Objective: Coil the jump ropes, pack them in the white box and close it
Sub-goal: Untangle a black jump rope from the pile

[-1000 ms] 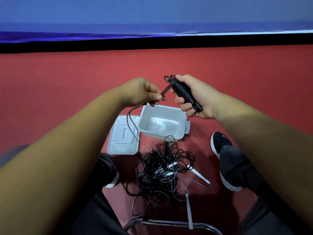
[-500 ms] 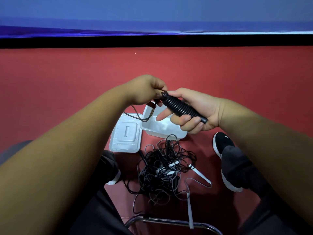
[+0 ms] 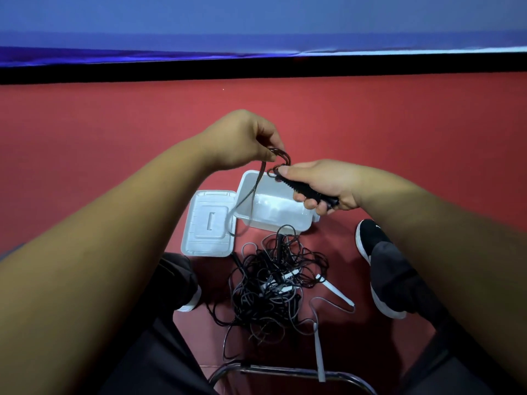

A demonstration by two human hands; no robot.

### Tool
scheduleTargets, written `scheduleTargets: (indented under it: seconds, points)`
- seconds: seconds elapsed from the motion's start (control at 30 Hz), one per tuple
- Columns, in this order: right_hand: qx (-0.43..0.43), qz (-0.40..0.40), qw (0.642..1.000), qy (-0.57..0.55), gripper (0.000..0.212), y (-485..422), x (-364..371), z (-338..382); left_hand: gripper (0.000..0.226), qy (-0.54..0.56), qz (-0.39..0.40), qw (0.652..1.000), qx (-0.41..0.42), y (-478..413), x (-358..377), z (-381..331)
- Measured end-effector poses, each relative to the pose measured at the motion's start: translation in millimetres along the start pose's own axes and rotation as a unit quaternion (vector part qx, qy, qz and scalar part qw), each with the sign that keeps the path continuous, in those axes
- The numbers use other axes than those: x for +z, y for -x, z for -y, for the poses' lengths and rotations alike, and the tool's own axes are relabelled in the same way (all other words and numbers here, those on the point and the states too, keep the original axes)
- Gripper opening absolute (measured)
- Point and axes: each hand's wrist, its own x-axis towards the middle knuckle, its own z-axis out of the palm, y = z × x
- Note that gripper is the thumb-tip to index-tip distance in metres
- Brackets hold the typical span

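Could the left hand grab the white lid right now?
Probably not straight away. The left hand is pinching the black rope and would have to let go first. The lid lies uncovered on the floor, with only one rope strand across its edge.

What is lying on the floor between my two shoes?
The tangled pile of jump ropes, black cords with white handles among them, lies between the left shoe and the right shoe; the head view shows it.
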Motion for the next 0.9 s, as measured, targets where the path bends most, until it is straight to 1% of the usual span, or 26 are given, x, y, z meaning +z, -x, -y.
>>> scheduleTargets:
  seconds: [0.07,0.13,0.17,0.27,0.3,0.33,0.43,0.47,0.53,0.6,0.67,0.77,0.9]
  points:
    - [-0.012,-0.041,0.999,-0.027,0.044,-3.6,-2.2,0.6,0.026,-0.027,0.018,0.999,0.005,0.2,-1.1,-0.2]
    - [-0.021,-0.059,0.996,-0.066,0.038,-7.8,-3.5,-0.2,0.03,-0.043,0.024,0.999,0.007,0.2,1.1,-0.5]
    - [-0.027,-0.062,0.994,-0.087,0.034,-8.6,-3.3,-0.2,0.03,-0.039,0.02,0.999,0.003,0.0,3.2,-0.6]
    - [-0.043,-0.053,0.987,-0.146,0.014,-7.6,-2.9,3.4,0.026,-0.048,-0.002,0.999,-0.009,-2.1,10.2,1.6]
    - [-0.043,-0.049,0.984,-0.165,0.015,-6.1,-3.0,5.4,0.023,-0.053,-0.006,0.999,-0.01,-2.2,11.9,2.3]
    - [-0.042,-0.046,0.981,-0.183,0.019,-4.9,-3.1,7.4,0.021,-0.054,-0.008,0.998,-0.012,-2.5,13.1,3.6]
    - [-0.048,-0.052,0.978,-0.198,0.051,-3.2,-2.5,11.6,0.018,-0.053,-0.006,0.998,-0.012,-2.0,15.0,5.5]
    - [-0.05,-0.063,0.978,-0.192,0.058,-3.8,-1.8,11.4,0.017,-0.055,-0.003,0.998,-0.014,-1.7,15.5,5.7]
    - [-0.05,-0.082,0.979,-0.182,0.06,-4.6,0.7,9.1,0.015,-0.066,0.008,0.998,-0.021,-0.3,15.7,5.9]
    - [-0.053,-0.086,0.978,-0.182,0.053,-5.0,2.0,8.2,0.009,-0.071,0.033,0.996,-0.037,1.8,16.3,5.6]
    - [-0.057,-0.09,0.979,-0.173,0.051,-4.0,3.2,9.7,0.007,-0.015,0.069,0.995,-0.067,3.8,19.5,6.3]
    - [-0.056,-0.105,0.979,-0.167,0.056,-3.7,5.4,11.8,0.019,0.124,0.115,0.978,-0.12,5.1,26.1,6.9]
    - [-0.05,-0.13,0.976,-0.167,0.06,-6.4,4.2,10.5,0.025,0.225,0.133,0.957,-0.128,3.9,23.2,9.4]
